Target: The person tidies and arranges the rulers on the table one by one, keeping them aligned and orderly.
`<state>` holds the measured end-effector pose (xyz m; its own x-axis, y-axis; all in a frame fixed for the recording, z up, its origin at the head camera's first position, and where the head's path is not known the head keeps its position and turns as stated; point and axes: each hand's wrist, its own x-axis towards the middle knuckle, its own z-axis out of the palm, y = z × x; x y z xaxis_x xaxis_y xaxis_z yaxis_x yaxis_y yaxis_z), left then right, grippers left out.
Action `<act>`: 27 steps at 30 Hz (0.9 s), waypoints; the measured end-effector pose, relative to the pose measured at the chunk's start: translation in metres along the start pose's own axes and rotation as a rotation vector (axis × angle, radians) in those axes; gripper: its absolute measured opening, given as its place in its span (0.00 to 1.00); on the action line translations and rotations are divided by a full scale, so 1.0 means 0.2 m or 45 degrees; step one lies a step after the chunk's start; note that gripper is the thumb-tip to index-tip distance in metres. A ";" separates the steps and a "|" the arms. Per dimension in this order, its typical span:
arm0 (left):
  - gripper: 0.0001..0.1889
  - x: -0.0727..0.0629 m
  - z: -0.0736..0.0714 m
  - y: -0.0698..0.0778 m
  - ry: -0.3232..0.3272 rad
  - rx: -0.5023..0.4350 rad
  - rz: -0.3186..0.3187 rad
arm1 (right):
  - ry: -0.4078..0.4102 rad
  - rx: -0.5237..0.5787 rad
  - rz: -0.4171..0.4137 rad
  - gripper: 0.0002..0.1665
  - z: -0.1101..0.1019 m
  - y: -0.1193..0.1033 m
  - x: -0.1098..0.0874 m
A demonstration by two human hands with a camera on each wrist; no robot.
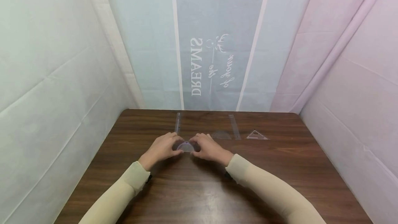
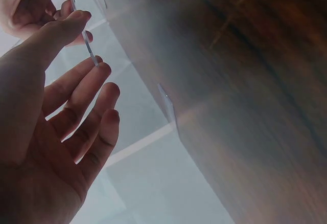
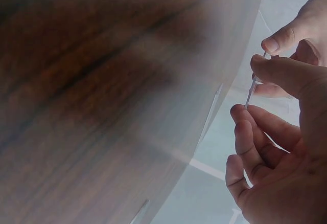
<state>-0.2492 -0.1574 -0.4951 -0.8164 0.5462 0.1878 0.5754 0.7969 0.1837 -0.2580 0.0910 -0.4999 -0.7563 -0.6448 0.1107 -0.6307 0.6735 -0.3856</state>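
Note:
A small clear protractor point(image 1: 186, 147) is held up between both hands in the head view, straight edge toward the person. My left hand point(image 1: 162, 149) pinches its left side between thumb and fingertips. On the opposite side my right hand point(image 1: 210, 148) grips it the same way. The left wrist view shows the protractor point(image 2: 89, 47) edge-on as a thin strip, above the tabletop. Seen from the right wrist, the protractor point(image 3: 250, 92) is again edge-on, and the lower fingers of the right hand point(image 3: 278, 155) are spread away from it.
Beyond the hands, a clear ruler point(image 1: 178, 122) lies at the left and another ruler point(image 1: 234, 127) to the right. A second protractor point(image 1: 221, 135) lies close to the right hand, with a clear set square point(image 1: 256, 135) farther right. A printed curtain point(image 1: 214, 16) hangs behind the wooden table point(image 1: 199, 189).

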 end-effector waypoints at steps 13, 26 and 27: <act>0.25 -0.14 -0.01 -0.01 -0.018 -0.023 0.045 | -0.060 -0.003 -0.064 0.28 0.04 -0.09 -0.05; 0.24 -0.25 -0.05 -0.02 -0.078 -0.032 0.078 | -0.131 -0.014 -0.160 0.29 0.09 -0.15 -0.07; 0.23 -0.26 -0.05 -0.02 -0.085 -0.041 0.081 | -0.140 -0.013 -0.166 0.29 0.09 -0.16 -0.07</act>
<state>-0.2087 -0.1911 -0.4963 -0.7788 0.6124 0.1356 0.6268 0.7518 0.2049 -0.2246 0.0718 -0.5064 -0.6447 -0.7622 0.0580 -0.7243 0.5848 -0.3653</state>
